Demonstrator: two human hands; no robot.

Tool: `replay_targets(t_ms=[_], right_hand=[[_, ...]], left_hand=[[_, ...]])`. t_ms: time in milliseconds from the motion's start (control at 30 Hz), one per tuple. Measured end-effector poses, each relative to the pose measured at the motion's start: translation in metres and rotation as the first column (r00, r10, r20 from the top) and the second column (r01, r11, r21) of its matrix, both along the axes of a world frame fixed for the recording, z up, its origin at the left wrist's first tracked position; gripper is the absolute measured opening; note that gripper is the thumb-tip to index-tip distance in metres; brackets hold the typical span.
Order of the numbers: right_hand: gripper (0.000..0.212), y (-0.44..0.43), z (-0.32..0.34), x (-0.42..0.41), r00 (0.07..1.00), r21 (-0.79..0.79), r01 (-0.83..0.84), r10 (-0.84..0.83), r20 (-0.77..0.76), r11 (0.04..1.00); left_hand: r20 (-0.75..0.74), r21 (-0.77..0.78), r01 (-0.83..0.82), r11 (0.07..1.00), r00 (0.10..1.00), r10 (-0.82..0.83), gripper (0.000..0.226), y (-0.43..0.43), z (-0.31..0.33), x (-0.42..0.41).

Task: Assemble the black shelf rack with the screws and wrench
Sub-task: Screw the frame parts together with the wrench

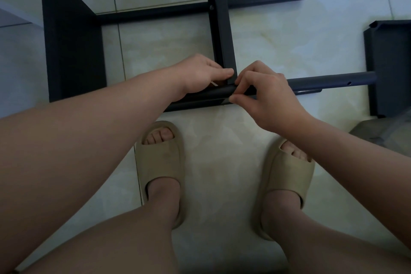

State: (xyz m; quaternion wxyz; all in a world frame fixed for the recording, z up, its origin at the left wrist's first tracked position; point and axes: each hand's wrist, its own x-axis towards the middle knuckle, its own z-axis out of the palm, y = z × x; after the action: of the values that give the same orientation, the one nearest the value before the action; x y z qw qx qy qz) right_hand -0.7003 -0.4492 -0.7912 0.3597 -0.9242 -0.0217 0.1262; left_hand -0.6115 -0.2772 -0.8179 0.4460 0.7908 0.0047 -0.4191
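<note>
A: Where is our black rack (71, 46)?
B: It lies on the floor (169, 46), just past our slippers (160, 169).
A: And our hands?
B: Our left hand (200, 73) holds the flat bar (221, 29) — fingers curled round its end. Our right hand (264, 98) pinches the round tube (329, 81) just beside it.

It looked like a room in a home. The floor (266, 35) was glossy pale tile with thin grout lines. The person stood bare-legged in beige slide slippers (160, 169), a flat-pack black rack frame (71, 51) lying half-built beside them.
</note>
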Motion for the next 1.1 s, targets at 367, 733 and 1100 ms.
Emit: replay_targets(t_ms=[367, 733, 1100], right_hand=[[0.032, -0.007, -0.005, 0.001, 0.999, -0.067, -0.033, 0.035, 0.034, 0.997], [0.025, -0.009, -0.014, -0.011, 0.994, -0.080, -0.030, 0.038, 0.103, 0.996], [0.026, -0.012, -0.013, -0.001, 0.994, -0.059, 0.007, 0.000, 0.105, 0.998]], left_hand=[[-0.029, -0.001, 0.017, 1.000, 0.999, -0.017, 0.020, 0.001, 0.005, 0.000], [-0.093, -0.001, -0.032, 0.999, 0.995, 0.032, 0.020, 0.000, 0.008, -0.001], [-0.081, 0.022, 0.038, 0.999, 0.996, -0.037, 0.025, -0.002, 0.004, 0.007]])
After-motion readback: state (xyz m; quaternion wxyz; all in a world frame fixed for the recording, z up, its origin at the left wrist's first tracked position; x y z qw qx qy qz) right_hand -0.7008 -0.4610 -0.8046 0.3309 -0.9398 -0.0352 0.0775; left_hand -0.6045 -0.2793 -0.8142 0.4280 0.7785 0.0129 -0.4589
